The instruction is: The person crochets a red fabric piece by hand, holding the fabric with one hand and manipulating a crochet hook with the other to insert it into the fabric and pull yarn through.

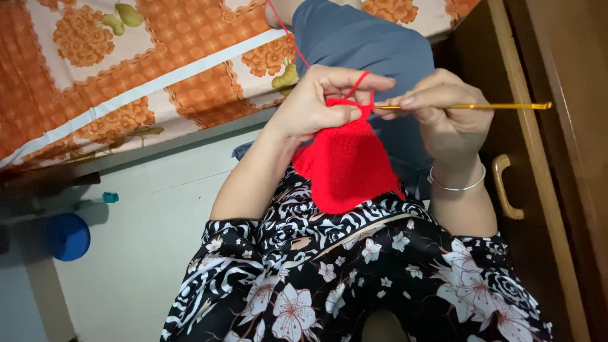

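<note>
Red crochet piece [347, 166]: 1 | gold hook [465, 106]: 1 | hands: 2, gripping

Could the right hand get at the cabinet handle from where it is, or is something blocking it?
Probably yes. The cabinet handle sits just beside and below the right hand, with nothing between them. But that hand is occupied: it grips a golden crochet hook worked into the red crochet piece, so it would need freeing first.

A bed with an orange-and-cream flowered sheet [126, 69] fills ten to twelve o'clock. Pale floor tiles [145, 228] spread at eight o'clock, bearing a round blue plastic object [66, 236] at nine. A brown wooden cabinet [551, 171] with a curved tan handle [505, 187] stands at three o'clock.
</note>
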